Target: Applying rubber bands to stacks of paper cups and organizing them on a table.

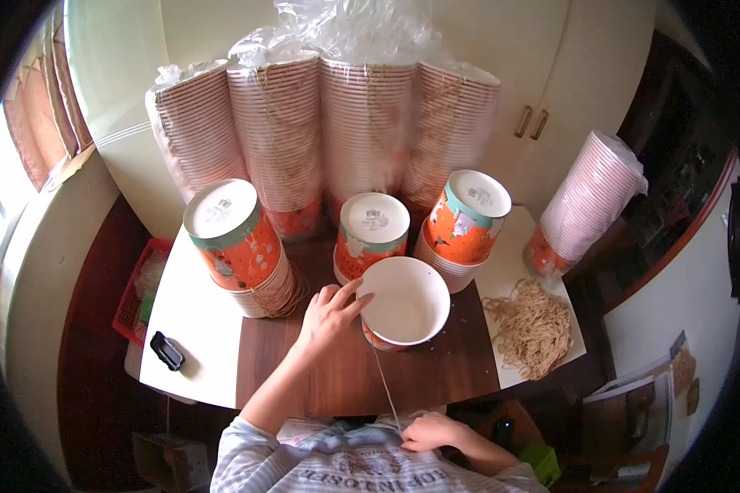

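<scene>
An open paper bucket (pixel 406 301), white inside with an orange printed outside, stands mouth up in the middle of the table. My left hand (pixel 330 315) grips its left rim with the fingers. A thin string (pixel 386 384) runs from beneath the bucket's near side down to my right hand (pixel 436 433), which is closed on it close to my shirt. Just behind are upside-down stacks of the same buckets: a left stack (pixel 240 238), a middle stack (pixel 372 226) and a right stack (pixel 467 218). Strings (pixel 281 292) hang around the left stack.
Tall plastic-wrapped bucket stacks (pixel 321 140) line the back, with another wrapped stack (pixel 588 197) at the right. A loose heap of beige string (pixel 534 329) lies on the table's right side. At the left sit a small black case (pixel 167 352) and a red basket (pixel 131 300).
</scene>
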### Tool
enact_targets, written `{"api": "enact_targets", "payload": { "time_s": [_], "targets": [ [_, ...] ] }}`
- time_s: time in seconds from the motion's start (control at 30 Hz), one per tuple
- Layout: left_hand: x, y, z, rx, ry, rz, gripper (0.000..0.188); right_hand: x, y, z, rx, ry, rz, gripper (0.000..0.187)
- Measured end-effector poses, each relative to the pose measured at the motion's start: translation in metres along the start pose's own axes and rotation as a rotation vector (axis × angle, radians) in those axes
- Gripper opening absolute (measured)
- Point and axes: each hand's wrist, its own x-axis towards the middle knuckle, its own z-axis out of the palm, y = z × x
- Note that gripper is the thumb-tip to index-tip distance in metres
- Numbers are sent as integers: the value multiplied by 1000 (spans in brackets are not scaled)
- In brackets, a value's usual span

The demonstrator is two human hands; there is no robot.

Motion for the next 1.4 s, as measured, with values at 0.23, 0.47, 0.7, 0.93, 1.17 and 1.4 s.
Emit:
{"api": "enact_targets", "payload": {
  "time_s": [0.23, 0.47, 0.7, 0.93, 1.17, 1.4],
  "targets": [
    [-17, 10, -4, -113, -114, 240, 24, -47, 8, -34, 987, -78, -523, 32],
    [-36, 100, -25, -630, -133, 270, 32, -32, -20, -74, 1949, 544, -1134, 40],
    [-44, 104, -34, -1571, -365, -379, 22, -19, -39, -131, 2034, 655, -1322, 36],
    [-46, 77, -40, -1342, -317, -559, 21, -6, -28, -148, 1601, 1055, -957, 33],
    [-21, 31, -45, -882, -226, -488, 17, 15, -24, -166, 300, 774, -230, 24],
    [-22, 13, -22, -881, -149, -515, 16, 44, 7, -169, 628, 715, -341, 20]
  ]
}}
